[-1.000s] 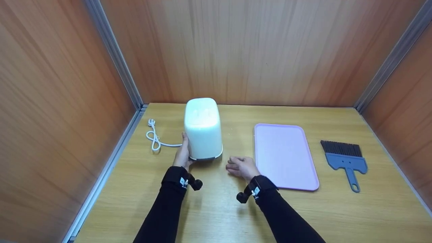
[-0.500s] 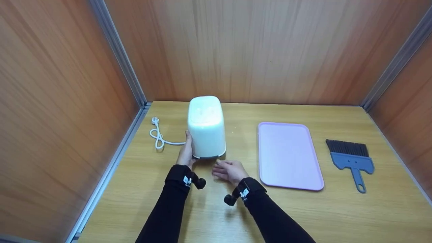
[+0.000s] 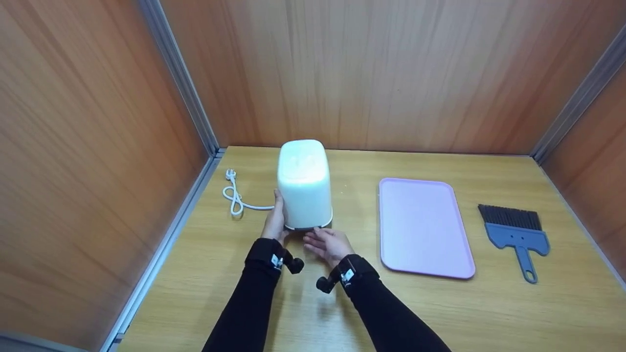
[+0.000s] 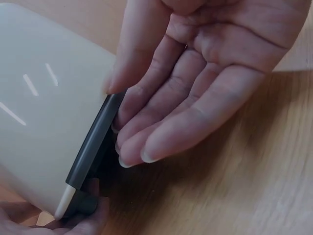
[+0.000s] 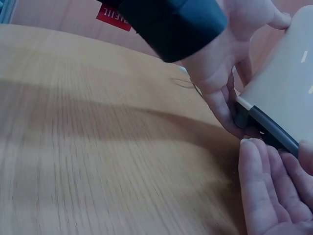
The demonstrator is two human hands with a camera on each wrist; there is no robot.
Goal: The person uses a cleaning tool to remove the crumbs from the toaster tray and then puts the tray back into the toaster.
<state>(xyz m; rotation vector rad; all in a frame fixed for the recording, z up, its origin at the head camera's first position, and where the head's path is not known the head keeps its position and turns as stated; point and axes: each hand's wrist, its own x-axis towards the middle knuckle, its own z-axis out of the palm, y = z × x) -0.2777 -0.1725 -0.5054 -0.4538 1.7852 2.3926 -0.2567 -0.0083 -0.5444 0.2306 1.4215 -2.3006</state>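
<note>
3 wood-grain walls [image 3: 367, 73] around table [image 3: 303, 313] and appliance [image 3: 304, 186]

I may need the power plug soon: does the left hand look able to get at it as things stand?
Probably not yet: the left hand holds the white appliance and must first let go. Otherwise, the way to the power plug looks free.

Light wood-grain tabletop [image 3: 489, 318]. Pink tray [image 3: 425, 225] lying flat on it. Right of tray, near: blue brush [image 3: 518, 238], flat, black bristles at far end, handle toward person. Well left of tray: white cord [image 3: 254, 207], looped, plug [image 3: 231, 175] at far end. Left of tray, nearer: white appliance [image 3: 305, 190], near edge raised; contact with tabletop hidden.
</note>
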